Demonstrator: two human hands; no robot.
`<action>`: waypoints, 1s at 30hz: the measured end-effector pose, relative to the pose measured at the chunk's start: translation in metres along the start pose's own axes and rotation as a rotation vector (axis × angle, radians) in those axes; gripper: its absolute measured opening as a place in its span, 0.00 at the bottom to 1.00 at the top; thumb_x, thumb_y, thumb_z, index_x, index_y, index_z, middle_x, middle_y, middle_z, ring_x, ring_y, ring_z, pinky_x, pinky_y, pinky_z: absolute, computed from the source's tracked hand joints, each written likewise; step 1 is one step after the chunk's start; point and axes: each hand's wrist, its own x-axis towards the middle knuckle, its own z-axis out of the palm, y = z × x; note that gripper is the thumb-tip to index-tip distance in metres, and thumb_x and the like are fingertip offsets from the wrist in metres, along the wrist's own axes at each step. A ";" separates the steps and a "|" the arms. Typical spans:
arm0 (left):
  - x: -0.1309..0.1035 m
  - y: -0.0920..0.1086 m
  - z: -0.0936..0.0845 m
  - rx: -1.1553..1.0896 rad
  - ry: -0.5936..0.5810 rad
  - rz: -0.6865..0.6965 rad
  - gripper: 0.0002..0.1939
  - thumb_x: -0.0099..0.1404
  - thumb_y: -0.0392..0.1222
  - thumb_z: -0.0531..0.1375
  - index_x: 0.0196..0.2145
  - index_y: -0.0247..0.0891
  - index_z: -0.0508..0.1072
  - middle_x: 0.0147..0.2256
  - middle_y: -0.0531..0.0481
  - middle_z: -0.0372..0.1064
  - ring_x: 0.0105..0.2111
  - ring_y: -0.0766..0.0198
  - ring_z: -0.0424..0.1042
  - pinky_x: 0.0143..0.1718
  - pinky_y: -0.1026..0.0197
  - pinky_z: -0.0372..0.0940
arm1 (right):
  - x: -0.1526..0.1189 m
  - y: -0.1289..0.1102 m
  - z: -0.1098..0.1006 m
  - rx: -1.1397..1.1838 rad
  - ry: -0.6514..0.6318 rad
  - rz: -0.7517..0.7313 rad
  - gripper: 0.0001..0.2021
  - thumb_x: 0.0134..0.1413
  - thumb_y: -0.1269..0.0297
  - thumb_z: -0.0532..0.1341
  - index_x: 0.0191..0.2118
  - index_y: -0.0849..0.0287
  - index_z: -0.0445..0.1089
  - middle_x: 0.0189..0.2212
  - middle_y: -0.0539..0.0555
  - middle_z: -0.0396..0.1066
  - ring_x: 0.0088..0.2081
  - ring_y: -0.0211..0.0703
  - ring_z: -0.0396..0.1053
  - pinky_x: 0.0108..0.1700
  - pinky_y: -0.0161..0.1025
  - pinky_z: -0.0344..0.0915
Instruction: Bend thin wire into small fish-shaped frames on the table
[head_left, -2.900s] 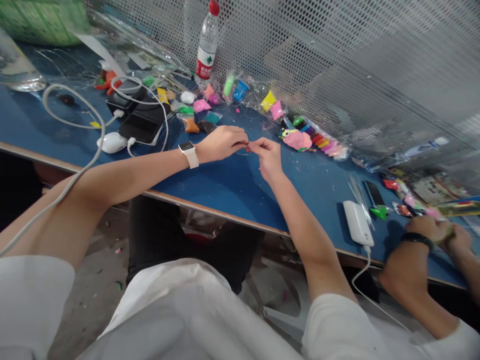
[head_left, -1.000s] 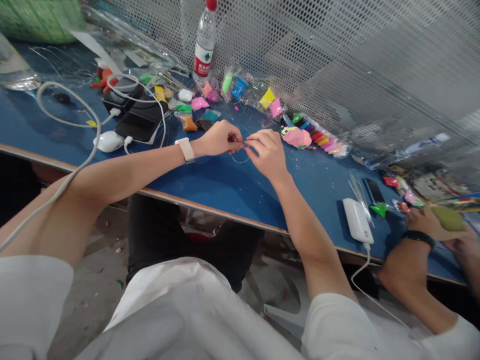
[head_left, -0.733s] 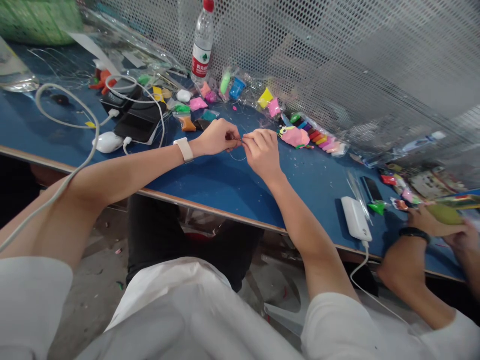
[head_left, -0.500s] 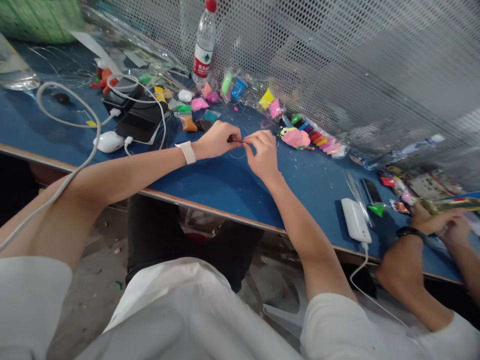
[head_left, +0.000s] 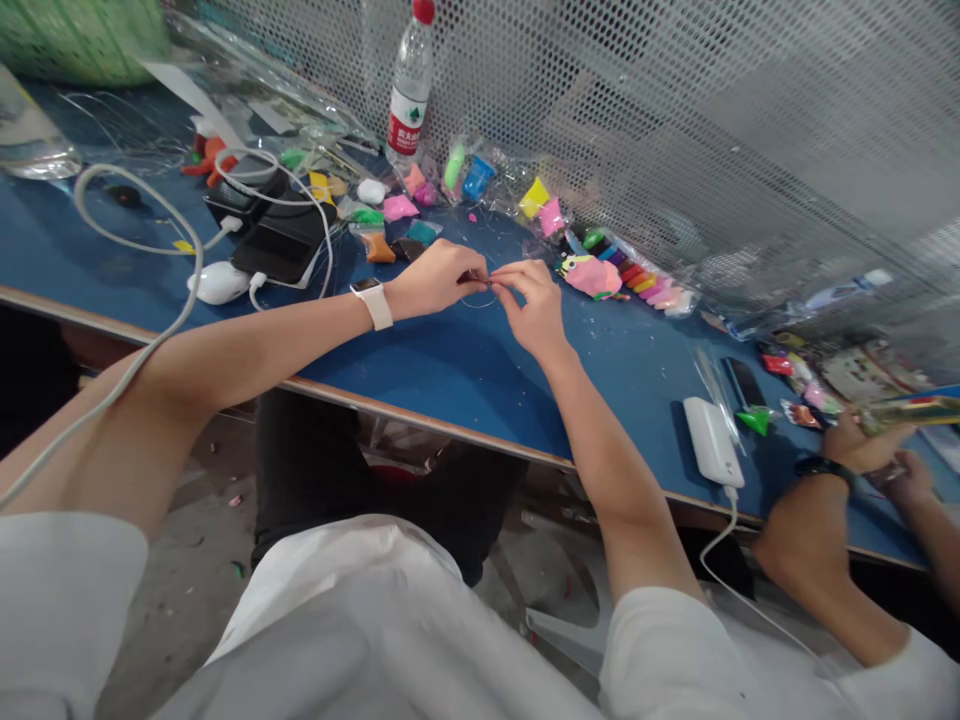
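Both hands meet above the blue table [head_left: 450,370], fingertips nearly touching. My left hand [head_left: 442,277], with a pale watch on the wrist, is closed around something small and dark, mostly hidden by the fingers. My right hand [head_left: 534,300] pinches at the same spot, thumb against fingers; what it grips is too small to name. A thin loop like a thread or wire shows just below the fingertips. Right of my right hand lies a pink clay figure [head_left: 592,276] with a yellow face. Orange clay in a bag [head_left: 377,246] rests left of my left hand.
Behind the hands stand a water bottle [head_left: 410,90] and bagged coloured clay [head_left: 534,198]. At left, a white cable [head_left: 196,250] crosses my left arm near a black phone [head_left: 281,245]. A white power bank [head_left: 711,440] lies at right, beside another person's hands [head_left: 847,445].
My right hand has shifted slightly right, and my left wrist has turned so the watch face shows. The other person's hands at right have moved a little.
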 end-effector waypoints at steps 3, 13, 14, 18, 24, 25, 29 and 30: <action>0.000 0.001 0.000 -0.008 0.013 -0.016 0.03 0.73 0.38 0.71 0.40 0.39 0.86 0.36 0.47 0.85 0.39 0.55 0.84 0.46 0.55 0.72 | 0.000 0.000 -0.002 -0.023 -0.007 -0.017 0.22 0.85 0.41 0.57 0.48 0.47 0.83 0.51 0.57 0.85 0.57 0.62 0.80 0.71 0.69 0.73; -0.002 -0.002 0.000 0.041 -0.067 0.076 0.05 0.75 0.37 0.67 0.40 0.39 0.85 0.39 0.45 0.85 0.42 0.53 0.84 0.48 0.53 0.73 | -0.003 -0.002 -0.002 -0.057 -0.048 -0.080 0.22 0.86 0.42 0.55 0.46 0.48 0.80 0.49 0.58 0.85 0.56 0.61 0.79 0.67 0.65 0.74; -0.002 -0.002 -0.001 0.052 -0.077 0.092 0.06 0.76 0.37 0.67 0.40 0.39 0.85 0.39 0.45 0.85 0.42 0.53 0.84 0.49 0.53 0.73 | -0.003 -0.001 -0.002 -0.060 -0.053 -0.089 0.22 0.86 0.43 0.55 0.46 0.48 0.79 0.49 0.58 0.85 0.56 0.61 0.79 0.67 0.66 0.74; -0.003 -0.001 -0.002 0.125 -0.103 0.134 0.09 0.79 0.37 0.64 0.42 0.39 0.86 0.41 0.44 0.85 0.43 0.52 0.84 0.48 0.53 0.74 | -0.002 -0.002 -0.004 -0.057 -0.072 -0.073 0.21 0.86 0.44 0.55 0.45 0.47 0.79 0.49 0.57 0.85 0.56 0.61 0.79 0.67 0.66 0.75; -0.004 0.000 -0.003 0.254 -0.156 0.229 0.10 0.81 0.36 0.63 0.45 0.39 0.86 0.40 0.42 0.84 0.44 0.49 0.83 0.47 0.51 0.74 | 0.001 0.001 -0.003 0.053 -0.107 -0.012 0.19 0.83 0.45 0.61 0.42 0.49 0.80 0.45 0.55 0.86 0.52 0.57 0.81 0.65 0.63 0.77; -0.004 0.000 -0.003 0.271 -0.158 0.244 0.10 0.82 0.36 0.63 0.45 0.39 0.86 0.39 0.42 0.83 0.44 0.49 0.83 0.47 0.51 0.74 | 0.001 0.002 -0.002 0.082 -0.109 0.004 0.19 0.82 0.44 0.62 0.42 0.49 0.80 0.45 0.55 0.86 0.52 0.57 0.81 0.65 0.62 0.77; -0.005 0.003 -0.002 0.319 -0.156 0.270 0.13 0.83 0.35 0.60 0.44 0.40 0.86 0.39 0.42 0.83 0.45 0.50 0.83 0.48 0.52 0.75 | 0.000 0.009 0.000 0.209 -0.124 0.100 0.23 0.79 0.37 0.64 0.41 0.50 0.82 0.45 0.55 0.86 0.50 0.55 0.82 0.62 0.59 0.78; -0.005 0.004 -0.002 0.315 -0.156 0.263 0.13 0.83 0.35 0.60 0.44 0.40 0.86 0.40 0.42 0.84 0.46 0.50 0.83 0.48 0.52 0.75 | 0.000 0.009 0.001 0.226 -0.125 0.114 0.24 0.78 0.35 0.64 0.41 0.50 0.82 0.44 0.56 0.86 0.50 0.55 0.82 0.62 0.58 0.79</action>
